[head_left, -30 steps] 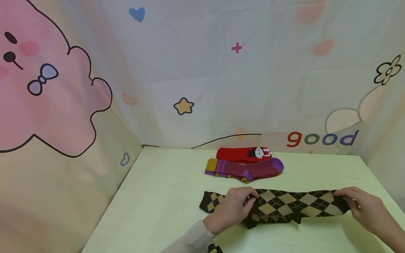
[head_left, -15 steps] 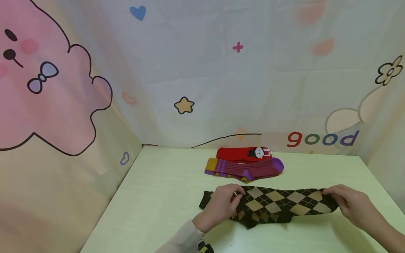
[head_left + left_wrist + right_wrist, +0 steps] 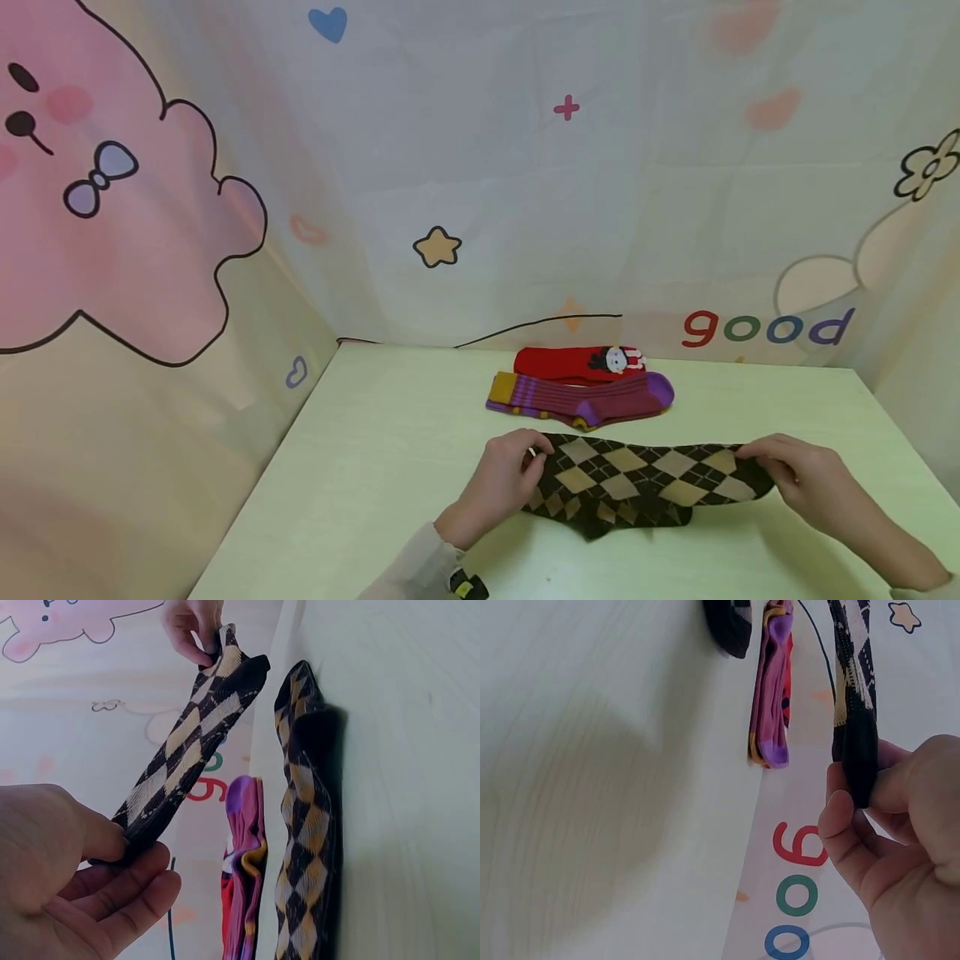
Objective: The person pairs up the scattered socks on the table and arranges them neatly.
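Observation:
An argyle sock [image 3: 637, 471] in black, tan and grey is stretched sideways between both hands, raised over the table. My left hand [image 3: 504, 475] pinches its left end between thumb and fingers. At the other end, the dark toe is pinched by my right hand [image 3: 806, 479]. Below it a second argyle sock [image 3: 304, 832] lies on the table, partly covered by the held one in the head view. The right wrist view shows the dark toe [image 3: 859, 754] between thumb and fingertips.
Behind the argyle socks lies a pair of purple and maroon socks [image 3: 581, 400] with mustard cuffs. Red socks [image 3: 558, 364] with a cartoon figure sit farther back, against the printed backdrop [image 3: 510, 183]. All rest on the pale green table [image 3: 360, 475].
Both hands have carried the upper argyle sock to the left and slightly away, so it now lines up more over the lower sock. The purple and red socks have stayed put.

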The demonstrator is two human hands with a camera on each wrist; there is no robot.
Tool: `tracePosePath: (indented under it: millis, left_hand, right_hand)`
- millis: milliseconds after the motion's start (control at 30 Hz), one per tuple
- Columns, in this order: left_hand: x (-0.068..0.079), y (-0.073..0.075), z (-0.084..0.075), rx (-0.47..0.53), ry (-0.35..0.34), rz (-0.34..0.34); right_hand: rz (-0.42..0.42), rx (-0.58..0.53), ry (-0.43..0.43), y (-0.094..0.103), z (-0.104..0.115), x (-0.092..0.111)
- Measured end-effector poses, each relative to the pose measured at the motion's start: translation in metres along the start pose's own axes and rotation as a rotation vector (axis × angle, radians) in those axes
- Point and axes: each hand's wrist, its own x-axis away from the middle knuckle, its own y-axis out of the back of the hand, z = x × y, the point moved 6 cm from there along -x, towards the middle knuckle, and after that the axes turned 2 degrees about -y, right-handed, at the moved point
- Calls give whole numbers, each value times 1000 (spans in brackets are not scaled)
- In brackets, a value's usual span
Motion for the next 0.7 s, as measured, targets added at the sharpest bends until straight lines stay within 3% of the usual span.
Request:
tracePosePath:
  millis: [300, 700]
  left_hand:
    - [12, 11, 18, 6, 72, 19]
    - [26, 27, 33, -6, 99, -27]
  right_hand:
    - [53, -77, -11, -13, 10, -7]
    - [150, -137, -37, -32, 25, -16]
